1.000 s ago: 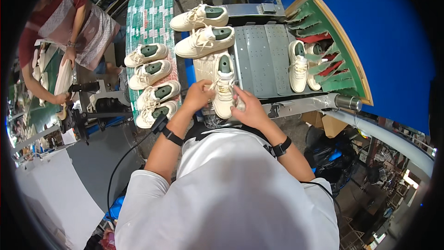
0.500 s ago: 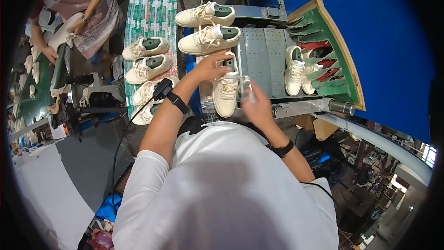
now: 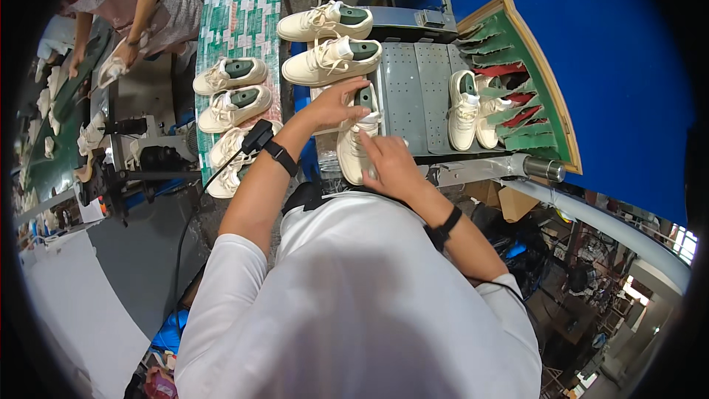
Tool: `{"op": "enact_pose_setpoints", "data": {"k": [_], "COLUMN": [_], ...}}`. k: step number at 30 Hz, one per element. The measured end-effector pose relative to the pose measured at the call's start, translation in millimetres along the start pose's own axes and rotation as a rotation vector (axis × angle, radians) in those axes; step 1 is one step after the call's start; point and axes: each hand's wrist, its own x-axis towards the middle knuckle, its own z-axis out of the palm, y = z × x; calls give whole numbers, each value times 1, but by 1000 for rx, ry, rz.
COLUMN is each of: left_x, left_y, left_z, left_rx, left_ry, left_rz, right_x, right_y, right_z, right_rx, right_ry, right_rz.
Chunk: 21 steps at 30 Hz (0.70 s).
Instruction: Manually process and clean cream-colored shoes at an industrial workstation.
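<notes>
A cream lace-up sneaker (image 3: 351, 159) with a green shoe last (image 3: 363, 97) inside points its toe toward me at the near end of the conveyor. My left hand (image 3: 334, 109) grips its collar from the left, thumb and fingers about the heel opening. My right hand (image 3: 395, 166) lies over the shoe's right side. Its index finger reaches onto the laces, while the other fingers are curled; a small pale bit shows by them, too small to name. Just beyond, two similar sneakers (image 3: 332, 61) lie sideways, toes left, with green lasts in them.
Two sneakers (image 3: 463, 112) stand on the grey perforated conveyor (image 3: 406, 92) by a wood-framed opening with green strips (image 3: 539, 89). Several more sneakers (image 3: 235, 107) line a taped board (image 3: 242, 11) at left. A co-worker (image 3: 144, 22) handles pale pieces at far left. A metal roller (image 3: 543, 168) juts out at right.
My right hand has come in from the shoe's right side, where a lace was drawn out, onto the laces. My left hand keeps its hold. The co-worker's hands have moved.
</notes>
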Motion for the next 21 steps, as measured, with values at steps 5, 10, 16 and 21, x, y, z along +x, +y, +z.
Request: {"op": "enact_pose_setpoints", "data": {"k": [5, 10, 16, 21], "left_x": [-3, -2, -1, 2], "left_y": [-2, -3, -19, -4], "left_z": [-5, -3, -6, -3], "left_rx": [15, -14, -80, -72], "left_ry": [1, 17, 1, -18], "left_rz": [-2, -9, -45, -51], "right_x": [11, 26, 1, -13], "right_y": [-4, 9, 2, 4], "right_z": [15, 6, -10, -15], "right_rx": [-238, 653, 1896, 832], "right_ry": [-111, -111, -459, -266], "right_rz": [-18, 425, 506, 281]}}
